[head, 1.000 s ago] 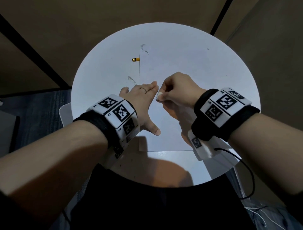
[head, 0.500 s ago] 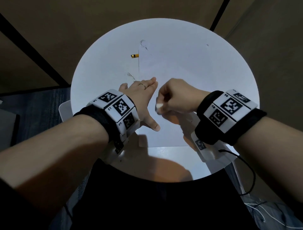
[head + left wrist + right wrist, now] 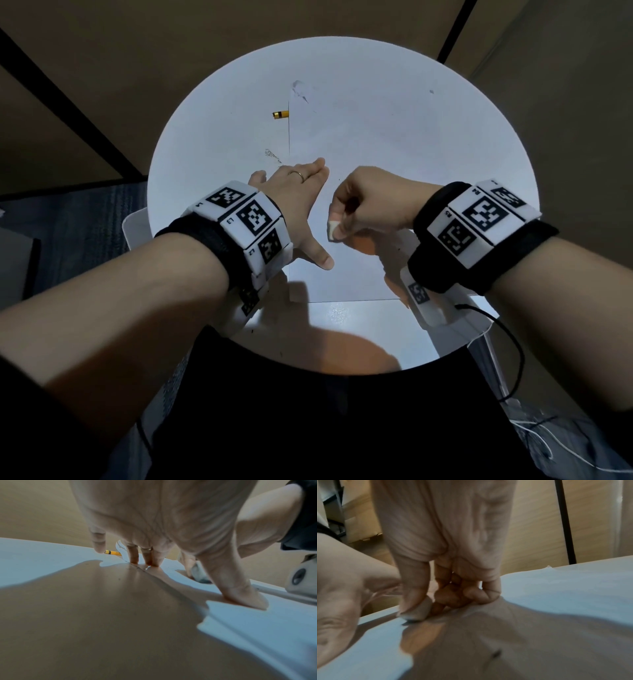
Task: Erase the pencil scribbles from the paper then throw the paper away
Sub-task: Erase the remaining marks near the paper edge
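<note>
Head view shows the white sheet of paper (image 3: 359,192) lying flat at the centre of the round white bench (image 3: 212,144). At the frame's middle, the left hand (image 3: 301,209) lies on the paper's left edge, fingers straight, thumb spread. Just beside it, the right hand (image 3: 370,202) has a closed grip: thumb and forefinger pinch the small white eraser (image 3: 333,230), its tip touching the paper. A short yellow pencil stub (image 3: 281,114) rests at upper left.

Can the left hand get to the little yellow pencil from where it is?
Probably yes. The left hand lies flat on the paper's left edge, holding nothing, and the pencil pokes out just beyond its fingers. Only bare table lies between. But letting go would free the paper while the right hand rubs.
</note>
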`<state>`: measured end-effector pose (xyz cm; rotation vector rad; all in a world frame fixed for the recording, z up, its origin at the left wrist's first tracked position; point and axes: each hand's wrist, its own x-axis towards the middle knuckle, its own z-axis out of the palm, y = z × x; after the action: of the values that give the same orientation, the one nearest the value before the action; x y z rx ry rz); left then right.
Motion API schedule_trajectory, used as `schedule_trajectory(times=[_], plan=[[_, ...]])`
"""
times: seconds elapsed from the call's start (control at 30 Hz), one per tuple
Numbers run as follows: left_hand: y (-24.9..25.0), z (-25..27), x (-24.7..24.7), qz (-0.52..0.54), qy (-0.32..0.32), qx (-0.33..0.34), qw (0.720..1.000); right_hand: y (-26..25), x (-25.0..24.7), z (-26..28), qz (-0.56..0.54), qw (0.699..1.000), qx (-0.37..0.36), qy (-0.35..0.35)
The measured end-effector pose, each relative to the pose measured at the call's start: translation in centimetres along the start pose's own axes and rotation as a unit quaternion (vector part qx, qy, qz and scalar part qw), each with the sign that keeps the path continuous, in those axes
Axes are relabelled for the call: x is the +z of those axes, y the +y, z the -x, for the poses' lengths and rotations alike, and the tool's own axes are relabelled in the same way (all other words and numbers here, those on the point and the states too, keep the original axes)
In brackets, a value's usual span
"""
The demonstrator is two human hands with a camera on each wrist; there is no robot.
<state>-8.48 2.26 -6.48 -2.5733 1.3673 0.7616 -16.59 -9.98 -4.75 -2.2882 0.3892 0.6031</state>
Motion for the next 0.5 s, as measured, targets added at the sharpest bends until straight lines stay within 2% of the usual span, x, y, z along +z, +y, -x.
schedule_trajectory(times=[0.07,0.1,0.23,0.27,0.37,0.4,0.43,0.5], plan=[[-0.01,0.06,-0.13,0.004,-0.004,-0.001,1.000,-0.11,0.06,-0.14,-0.009,0.998,-0.005,0.056],[-0.03,0.10,-0.18,0.005,-0.004,-0.001,1.000,-0.15,0.18,-0.02,-0.014,0.998,-0.006,0.060],[-0.05,0.05,-0.18,0.012,-0.003,-0.003,1.000,-0.08,0.33,0.61,0.022,0.998,-0.010,-0.055],[-0.03,0.03,-0.14,0.010,-0.003,-0.002,1.000,0.01,0.12,0.48,0.022,0.999,-0.005,-0.046],[-0.13,-0.08,0.06,0.014,-0.001,0.001,1.000,0.08,-0.47,-0.25,-0.006,0.999,0.002,0.053],[-0.18,-0.06,0.10,0.017,-0.001,0.002,1.000,-0.03,-0.42,-0.27,-0.011,0.998,0.001,0.067],[-0.20,-0.03,0.13,0.019,0.000,0.003,1.000,-0.07,-0.27,-0.24,-0.011,0.998,0.000,0.056],[-0.15,0.01,0.03,0.020,0.003,0.002,1.000,-0.24,0.14,0.12,0.024,0.999,-0.009,-0.023]])
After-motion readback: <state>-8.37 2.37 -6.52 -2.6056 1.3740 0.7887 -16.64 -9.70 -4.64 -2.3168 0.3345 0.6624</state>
